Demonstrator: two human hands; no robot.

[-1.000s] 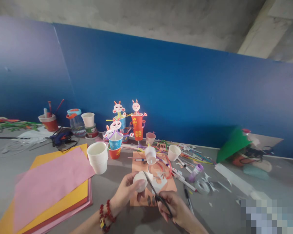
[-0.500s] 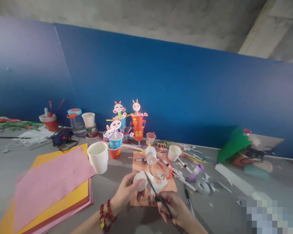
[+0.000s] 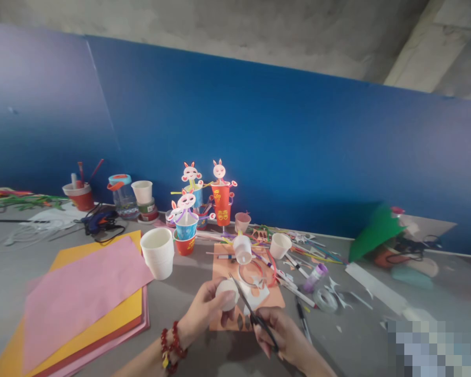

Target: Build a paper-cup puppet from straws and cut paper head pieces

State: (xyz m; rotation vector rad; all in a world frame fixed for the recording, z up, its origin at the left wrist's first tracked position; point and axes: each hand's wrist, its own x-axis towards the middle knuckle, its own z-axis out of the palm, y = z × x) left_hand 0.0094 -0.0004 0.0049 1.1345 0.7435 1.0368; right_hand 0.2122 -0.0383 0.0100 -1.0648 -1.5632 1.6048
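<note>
So from where I'm standing, this looks like the trimming step. The left hand point(image 3: 209, 309) has a white paper disc point(image 3: 224, 286) pinched between thumb and fingers, held up just over the near part of a peach sheet point(image 3: 275, 299) on the bench point(image 3: 184, 301). The right hand point(image 3: 280, 327) is wrapped around the handles of the black scissors point(image 3: 242, 296), blades angled up along the disc's right side. Can't really tell from here if there's paper between the blades or they're only right beside the edge.

My guess: it's about tidying the outline, since there are white paper scraps point(image 3: 258, 298) right behind on the sheet. If so, the next snip calls for opening the blades a bit and feeding the rim round with the left hand, small bites, thumb well back. Rush it and that curve probably gets a flat spot.
</note>
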